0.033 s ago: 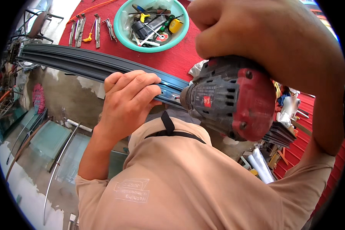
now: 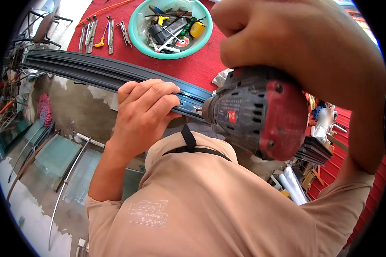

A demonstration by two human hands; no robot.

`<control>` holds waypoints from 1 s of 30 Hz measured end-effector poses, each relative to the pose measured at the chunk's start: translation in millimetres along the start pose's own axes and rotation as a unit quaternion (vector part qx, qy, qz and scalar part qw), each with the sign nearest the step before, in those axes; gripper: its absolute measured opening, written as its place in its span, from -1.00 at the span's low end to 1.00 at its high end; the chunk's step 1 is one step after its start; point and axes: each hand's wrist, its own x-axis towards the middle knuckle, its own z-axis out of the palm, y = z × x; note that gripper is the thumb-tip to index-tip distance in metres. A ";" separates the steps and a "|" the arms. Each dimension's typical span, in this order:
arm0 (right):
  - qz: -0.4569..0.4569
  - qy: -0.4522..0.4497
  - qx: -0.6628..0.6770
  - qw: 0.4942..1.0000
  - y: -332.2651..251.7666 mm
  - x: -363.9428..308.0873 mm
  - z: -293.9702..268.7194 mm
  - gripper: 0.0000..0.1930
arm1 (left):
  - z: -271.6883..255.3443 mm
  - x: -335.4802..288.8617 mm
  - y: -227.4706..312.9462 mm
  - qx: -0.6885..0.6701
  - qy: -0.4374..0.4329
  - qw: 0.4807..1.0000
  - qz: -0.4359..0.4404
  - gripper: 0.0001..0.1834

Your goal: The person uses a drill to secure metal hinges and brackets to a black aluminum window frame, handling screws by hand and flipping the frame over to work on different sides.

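A long dark metal profile [image 2: 90,68] runs from the far left toward the middle, over the near edge of the red surface. My left hand [image 2: 143,107] is closed round it, the fingers curled over its top. Just right of those fingers, a shiny metal strip [image 2: 186,105] with a hole lies along the profile. My right hand [image 2: 261,40] grips a black and red power drill [image 2: 257,111] from above; its handle is mostly hidden behind the hand. The drill's nose points left, and its bit meets a small screw-like tip [image 2: 198,110] at the strip.
On the red table [image 2: 171,73] stands a mint-green basin [image 2: 135,43] of tools and a tape measure. Metal window stays [image 2: 110,36] and a yellow-handled hex key [image 2: 99,44] lie left of it. Glass panes [image 2: 58,156] rest at the lower left; dark profiles [image 2: 315,150] are stacked at right.
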 end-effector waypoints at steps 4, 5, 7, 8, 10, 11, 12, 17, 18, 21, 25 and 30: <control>-0.031 0.052 -0.044 0.997 -15.2 -1.2 22.6 -0.73 | -2.4 -0.8 1.4 -0.010 -0.017 1.000 -0.007 -0.60; -0.028 0.063 -0.050 0.996 -16.8 -2.0 25.8 -0.73 | -3.6 -0.7 1.7 -0.013 -0.023 1.000 -0.009 -0.56; -0.017 0.083 -0.055 0.995 -18.7 -1.3 26.4 -0.73 | -6.7 3.8 5.9 -0.005 -0.016 1.000 -0.018 -0.58; -0.015 0.092 -0.057 0.994 -16.2 0.8 25.4 -0.73 | -8.8 5.7 8.2 0.000 -0.013 1.000 -0.023 -0.59; -0.023 0.105 -0.058 0.993 -14.4 10.2 20.0 -0.73 | -6.9 -3.2 9.5 -0.057 -0.022 0.996 -0.059 -0.59; -0.021 0.123 -0.063 0.990 -9.5 0.3 17.9 -0.73 | -9.1 -1.5 5.0 -0.037 -0.029 0.996 -0.072 -0.59; -0.020 0.137 -0.063 0.988 -7.8 -6.8 16.3 -0.73 | -23.5 -6.5 1.2 -0.005 -0.044 0.994 -0.097 -0.60; 0.034 0.156 -0.026 0.987 -0.9 -16.5 15.5 -0.73 | -9.7 -0.4 9.5 0.017 -0.026 0.999 -0.037 -0.60; 0.035 0.174 0.004 0.984 7.9 -12.0 19.6 -0.74 | -12.2 -4.8 9.3 0.024 -0.029 0.998 -0.054 -0.59; 0.095 0.237 0.130 0.958 56.4 -66.8 71.3 -0.72 | -11.6 13.0 17.0 -0.013 -0.046 0.999 -0.025 -0.60; 0.142 0.330 0.329 0.873 81.4 -114.0 185.2 -0.51 | -20.7 8.3 26.1 0.002 -0.065 0.997 -0.047 -0.64; 0.347 0.393 0.609 0.595 51.9 -162.1 321.9 -0.49 | -20.0 14.4 36.3 -0.002 -0.081 0.995 -0.065 -0.65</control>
